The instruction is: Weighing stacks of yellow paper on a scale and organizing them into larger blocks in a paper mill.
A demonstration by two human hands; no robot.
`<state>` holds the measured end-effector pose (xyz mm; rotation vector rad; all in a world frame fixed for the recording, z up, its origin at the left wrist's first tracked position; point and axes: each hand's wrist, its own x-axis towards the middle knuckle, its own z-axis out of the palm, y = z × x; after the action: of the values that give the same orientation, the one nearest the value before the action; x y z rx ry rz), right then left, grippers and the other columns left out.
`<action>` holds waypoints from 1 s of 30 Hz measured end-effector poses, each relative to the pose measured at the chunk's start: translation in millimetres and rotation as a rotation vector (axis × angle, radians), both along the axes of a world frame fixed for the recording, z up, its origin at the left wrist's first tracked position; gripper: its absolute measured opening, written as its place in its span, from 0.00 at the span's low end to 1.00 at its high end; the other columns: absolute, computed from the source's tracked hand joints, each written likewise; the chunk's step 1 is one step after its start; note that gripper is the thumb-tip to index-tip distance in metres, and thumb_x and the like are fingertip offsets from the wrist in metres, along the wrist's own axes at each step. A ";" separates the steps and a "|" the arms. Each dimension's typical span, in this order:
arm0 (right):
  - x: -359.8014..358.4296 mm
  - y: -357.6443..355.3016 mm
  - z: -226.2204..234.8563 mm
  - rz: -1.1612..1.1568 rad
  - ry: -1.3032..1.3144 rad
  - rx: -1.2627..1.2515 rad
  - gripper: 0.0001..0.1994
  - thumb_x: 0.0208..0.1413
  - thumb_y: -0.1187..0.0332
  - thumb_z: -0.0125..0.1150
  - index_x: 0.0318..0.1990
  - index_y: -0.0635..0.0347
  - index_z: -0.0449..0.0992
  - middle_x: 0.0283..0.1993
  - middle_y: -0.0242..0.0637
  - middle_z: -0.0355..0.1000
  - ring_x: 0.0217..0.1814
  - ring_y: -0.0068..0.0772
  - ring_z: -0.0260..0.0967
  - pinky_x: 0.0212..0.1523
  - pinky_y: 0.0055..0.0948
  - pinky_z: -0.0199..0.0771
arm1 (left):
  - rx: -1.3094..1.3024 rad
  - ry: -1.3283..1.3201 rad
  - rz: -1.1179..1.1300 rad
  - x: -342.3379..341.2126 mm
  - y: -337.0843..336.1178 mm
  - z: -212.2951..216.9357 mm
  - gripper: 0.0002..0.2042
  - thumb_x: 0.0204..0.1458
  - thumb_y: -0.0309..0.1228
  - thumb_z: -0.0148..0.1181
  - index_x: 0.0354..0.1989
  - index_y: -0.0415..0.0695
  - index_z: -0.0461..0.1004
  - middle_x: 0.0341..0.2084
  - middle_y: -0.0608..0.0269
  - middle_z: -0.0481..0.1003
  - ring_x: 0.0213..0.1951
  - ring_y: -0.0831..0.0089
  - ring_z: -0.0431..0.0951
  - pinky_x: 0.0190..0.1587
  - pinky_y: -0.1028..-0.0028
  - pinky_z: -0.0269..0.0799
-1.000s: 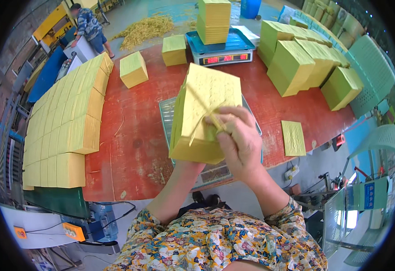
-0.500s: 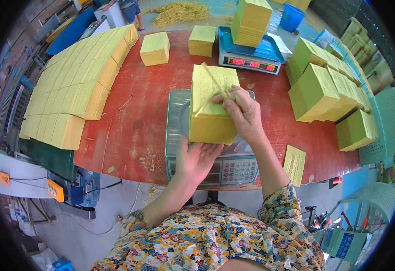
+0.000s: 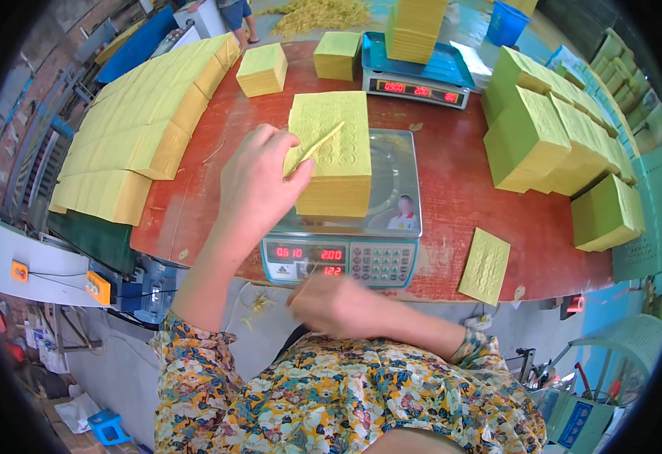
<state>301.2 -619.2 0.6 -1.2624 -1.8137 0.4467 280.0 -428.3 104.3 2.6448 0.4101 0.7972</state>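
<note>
A thick stack of yellow embossed paper sheets [image 3: 334, 155] sits on the pan of a digital scale [image 3: 391, 204] in front of me. My left hand [image 3: 259, 189] rests against the stack's left side and pinches a thin bunch of yellow sheets [image 3: 317, 145], lifted at an angle off the top. My right hand [image 3: 329, 304] is drawn back near my chest, below the scale's red display, blurred, with fingers curled and nothing seen in it.
The red table [image 3: 195, 204] carries a long row of yellow stacks [image 3: 130, 129] at left, green-yellow stacks [image 3: 558, 136] at right, and a second scale [image 3: 414, 76] with a stack at the back. A single loose sheet [image 3: 484, 265] lies near the front right edge.
The stack has come down onto the scale pan. My right hand has left it and pulled back toward my body. My left hand has risen to the stack's top and lifted a few sheets.
</note>
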 end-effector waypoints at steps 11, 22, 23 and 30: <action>54.7 -26.5 43.0 -0.323 0.232 0.061 0.10 0.52 0.74 0.62 0.43 0.63 0.76 0.39 0.48 0.75 0.43 0.51 0.74 0.42 0.43 0.75 | 0.325 -0.003 -0.004 9.6 10.1 -22.9 0.05 0.45 0.20 0.58 0.28 0.39 0.68 0.32 0.56 0.70 0.36 0.55 0.73 0.37 0.61 0.71; 176.6 99.0 100.7 -0.734 -0.308 0.254 0.15 0.59 0.60 0.56 0.46 0.61 0.76 0.42 0.52 0.77 0.46 0.51 0.75 0.47 0.44 0.73 | 0.185 0.585 0.052 -128.1 2.8 -12.1 0.07 0.48 0.28 0.61 0.27 0.39 0.69 0.26 0.52 0.71 0.32 0.50 0.75 0.34 0.58 0.69; 184.8 110.1 99.2 -0.751 -0.369 0.131 0.18 0.61 0.55 0.54 0.47 0.60 0.76 0.43 0.52 0.77 0.47 0.51 0.75 0.49 0.45 0.73 | 0.116 0.608 0.024 -122.5 -6.2 -5.9 0.07 0.49 0.29 0.61 0.28 0.39 0.70 0.27 0.51 0.73 0.32 0.50 0.76 0.34 0.59 0.70; 229.6 175.4 54.1 -0.590 -0.615 -0.338 0.26 0.64 0.46 0.43 0.48 0.61 0.76 0.44 0.53 0.77 0.49 0.56 0.73 0.53 0.46 0.70 | -1.516 0.206 -0.173 -52.3 -53.8 -88.5 0.15 0.61 0.32 0.55 0.51 0.36 0.73 0.42 0.52 0.79 0.44 0.63 0.81 0.46 0.68 0.79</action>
<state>530.8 -443.8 54.7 -2.2675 -1.7522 0.0195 227.8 -482.1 15.8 1.2749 0.5198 0.0056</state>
